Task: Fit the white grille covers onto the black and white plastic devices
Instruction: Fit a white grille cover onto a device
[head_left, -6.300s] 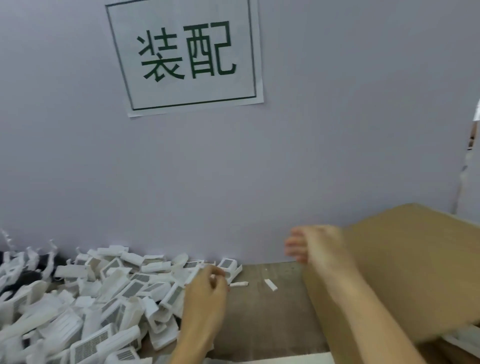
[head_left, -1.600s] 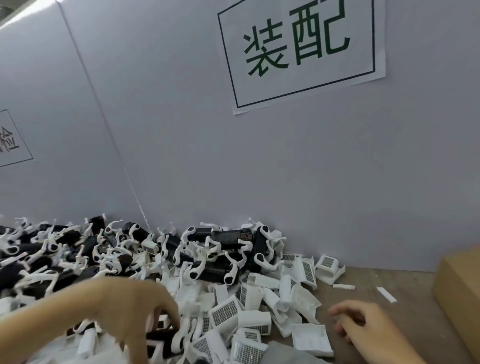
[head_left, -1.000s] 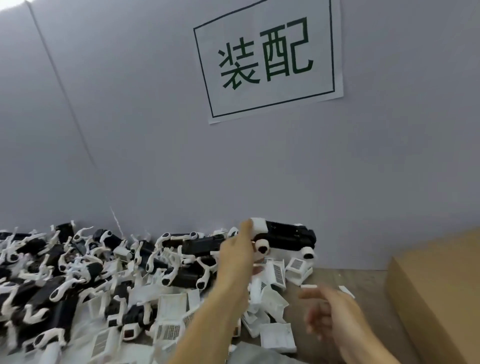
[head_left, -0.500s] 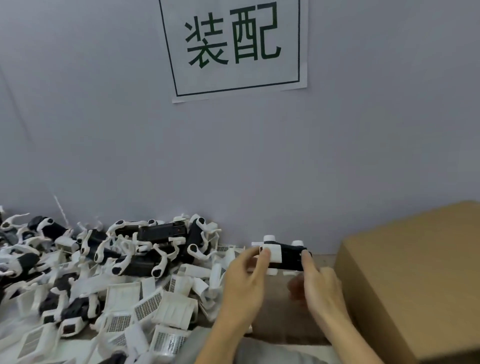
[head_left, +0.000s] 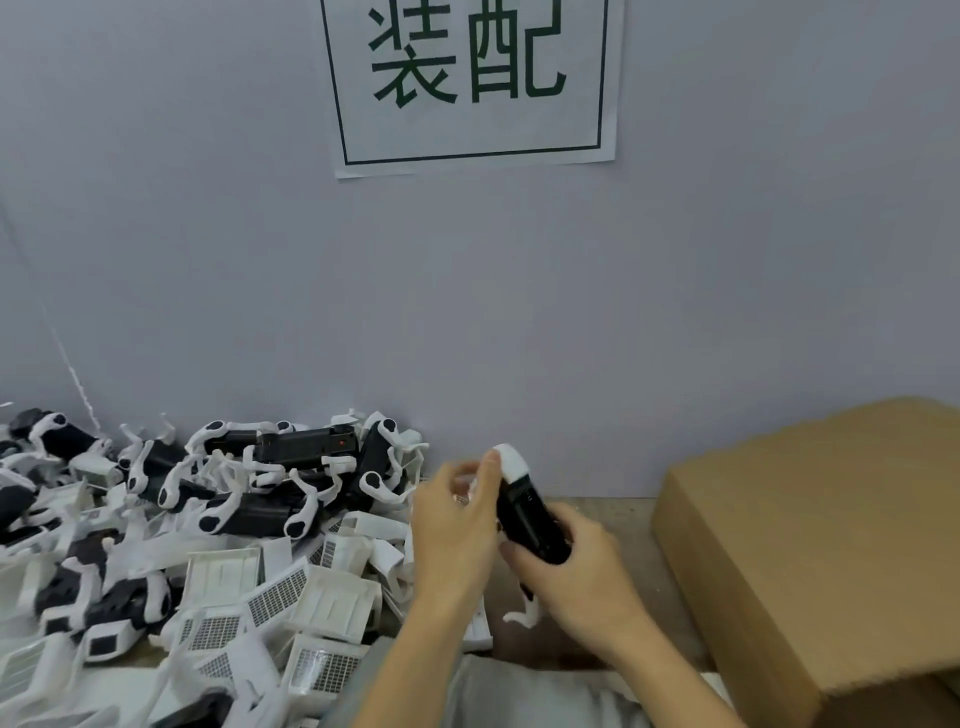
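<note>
Head view. We see one black and white device held upright at centre frame: the right hand wraps curled fingers round its lower body, while the left hand pinches its white top end with fingertips. Loose grille covers lie heaped at 8 o'clock, with further devices piled at 9 o'clock — we judge most of the work still ahead. A cardboard box sits at 3 o'clock. Whether a cover is seated on the held device we cannot tell; the left palm hides that joint.
</note>
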